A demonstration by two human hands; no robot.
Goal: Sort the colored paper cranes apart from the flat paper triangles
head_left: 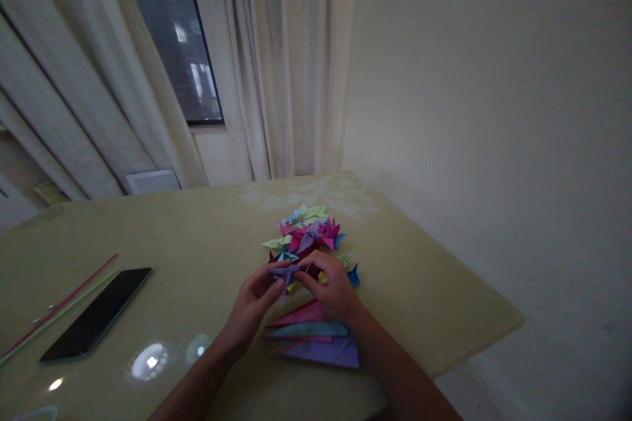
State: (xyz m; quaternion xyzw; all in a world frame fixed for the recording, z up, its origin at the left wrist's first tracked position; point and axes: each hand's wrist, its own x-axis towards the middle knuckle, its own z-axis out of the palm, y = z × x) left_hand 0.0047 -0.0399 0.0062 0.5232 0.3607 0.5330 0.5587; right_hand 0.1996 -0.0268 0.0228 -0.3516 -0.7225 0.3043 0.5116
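Between both hands I hold a small purple folded paper crane [285, 272] above the table. My left hand [254, 302] pinches its left side with thumb and fingers. My right hand [330, 283] closes on its right side, fingertips close to those of the left. Just beyond the hands lies a heap of folded paper cranes [311, 231] in pink, green, blue and purple, partly hidden by my fingers. Under and in front of my wrists rest several flat folded paper pieces [320, 350] in pink, teal and purple, stacked in a fan.
A black phone [99, 316] lies on the glossy table [192, 237] at the left. Alongside it are a thin pink stick [64, 302] and a thin green stick [74, 306]. A wall [469, 145] runs along the table's right side, and curtains [286, 66] hang behind.
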